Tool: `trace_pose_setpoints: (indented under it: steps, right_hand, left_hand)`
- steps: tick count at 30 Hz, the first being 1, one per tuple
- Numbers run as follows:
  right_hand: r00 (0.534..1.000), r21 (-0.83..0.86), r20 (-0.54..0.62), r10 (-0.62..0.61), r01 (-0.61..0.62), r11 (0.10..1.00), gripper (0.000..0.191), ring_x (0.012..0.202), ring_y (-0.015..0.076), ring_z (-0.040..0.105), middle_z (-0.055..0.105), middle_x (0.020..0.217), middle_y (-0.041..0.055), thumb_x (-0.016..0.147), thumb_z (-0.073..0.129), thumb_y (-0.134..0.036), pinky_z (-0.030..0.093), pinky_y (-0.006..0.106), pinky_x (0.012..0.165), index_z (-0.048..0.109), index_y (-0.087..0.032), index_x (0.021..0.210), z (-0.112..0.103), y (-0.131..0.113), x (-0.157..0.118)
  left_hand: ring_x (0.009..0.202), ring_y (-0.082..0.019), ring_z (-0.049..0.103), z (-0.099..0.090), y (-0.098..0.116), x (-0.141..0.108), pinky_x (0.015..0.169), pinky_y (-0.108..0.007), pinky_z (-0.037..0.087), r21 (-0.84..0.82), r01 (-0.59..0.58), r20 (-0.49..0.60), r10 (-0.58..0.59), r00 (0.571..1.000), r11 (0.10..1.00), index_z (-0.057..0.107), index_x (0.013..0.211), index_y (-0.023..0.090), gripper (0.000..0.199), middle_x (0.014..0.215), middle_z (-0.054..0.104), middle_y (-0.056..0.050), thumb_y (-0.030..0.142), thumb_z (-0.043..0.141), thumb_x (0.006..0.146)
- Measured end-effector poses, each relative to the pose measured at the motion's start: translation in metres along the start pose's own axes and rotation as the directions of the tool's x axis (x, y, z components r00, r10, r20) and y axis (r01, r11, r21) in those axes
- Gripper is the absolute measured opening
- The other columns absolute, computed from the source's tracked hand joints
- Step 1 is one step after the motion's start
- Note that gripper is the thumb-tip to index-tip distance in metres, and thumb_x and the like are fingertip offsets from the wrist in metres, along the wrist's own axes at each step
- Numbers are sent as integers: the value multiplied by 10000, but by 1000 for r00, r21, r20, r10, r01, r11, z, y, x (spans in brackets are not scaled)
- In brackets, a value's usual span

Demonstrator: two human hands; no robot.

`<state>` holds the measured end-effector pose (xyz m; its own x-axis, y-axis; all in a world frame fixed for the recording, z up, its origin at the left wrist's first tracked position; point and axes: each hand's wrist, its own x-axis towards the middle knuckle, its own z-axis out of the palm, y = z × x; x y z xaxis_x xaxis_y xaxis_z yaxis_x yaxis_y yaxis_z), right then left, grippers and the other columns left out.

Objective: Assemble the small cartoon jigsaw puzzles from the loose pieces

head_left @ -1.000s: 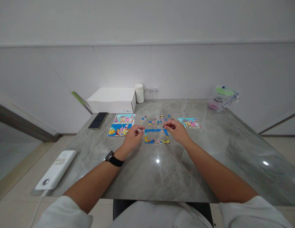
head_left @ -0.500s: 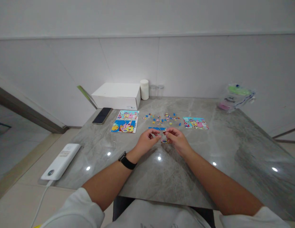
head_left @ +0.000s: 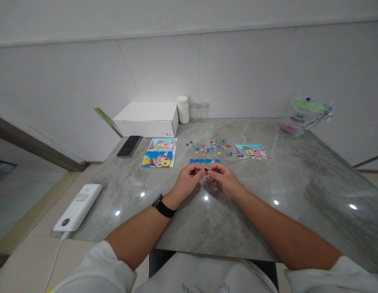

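Observation:
My left hand [head_left: 188,179] and my right hand [head_left: 224,179] meet over the table near its middle, fingertips close together. Between them both pinch small, colourful jigsaw pieces [head_left: 206,169], mostly hidden by the fingers. Just beyond the fingers lies a blue strip of puzzle [head_left: 196,161], its near edge partly covered by the hands. Farther back, several loose jigsaw pieces [head_left: 218,153] in blue, yellow and pink are scattered on the grey table [head_left: 219,228].
Cartoon picture sheets lie left [head_left: 158,158] and right [head_left: 252,151] of the loose pieces. A phone [head_left: 129,146], white box [head_left: 146,116], white canister [head_left: 183,110] and two glasses [head_left: 204,112] stand behind. A plastic bag [head_left: 307,116] is far right; a white power bank [head_left: 78,207], cabled, is left.
My hands have drawn closer together, and my left fingertips now pinch at the pieces. The cluster that showed below my right fingers is now mostly covered. The view has tilted slightly.

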<state>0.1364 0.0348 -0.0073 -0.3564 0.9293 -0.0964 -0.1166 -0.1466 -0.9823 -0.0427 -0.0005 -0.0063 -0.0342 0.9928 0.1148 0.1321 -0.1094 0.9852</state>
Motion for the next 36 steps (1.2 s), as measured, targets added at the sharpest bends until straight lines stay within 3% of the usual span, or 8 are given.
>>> trace_pose_setpoints:
  steps: [4,8,11,18,36]
  right_hand:
    - [979,-233,56,-198,206,951,267,657,144,566,690,830,-2,804,780,-456,448,273,583,670,-254,940,-5,3,-1]
    - [912,-522,85,-402,385,761,298,725,159,617,742,1014,35,860,731,-342,505,311,676,680,-269,1145,-10,4,-3]
    - [872,-590,118,-474,446,673,326,753,172,639,738,1066,56,877,720,-319,533,329,713,687,-276,1199,-12,4,-4]
    - [839,-624,147,-524,490,609,163,760,185,644,722,1024,62,914,682,-306,544,341,710,722,-275,1069,-12,1,-4]
    - [827,-631,145,-544,500,593,146,765,182,647,727,1014,57,935,661,-283,539,331,716,714,-265,1070,-12,2,-5]
  left_hand:
    - [777,-161,602,0,3,0,724,-278,482,-84,52,-11,-53,999,995,668,868,192,268,817,670,-15,456,719,866]
    - [743,-147,581,0,4,0,686,-261,467,-133,89,-15,-92,996,987,657,854,196,245,776,641,4,433,719,859]
    - [729,-138,566,0,4,0,674,-255,455,-159,94,-4,-96,995,983,664,838,192,228,768,633,8,409,732,846]
    - [731,-146,563,2,6,-2,660,-260,434,-158,113,40,-108,993,981,674,856,193,239,760,636,1,425,731,847]
    - [767,-149,593,4,-10,0,760,-277,466,-46,15,66,-12,998,999,684,864,178,228,818,669,-9,403,711,893]
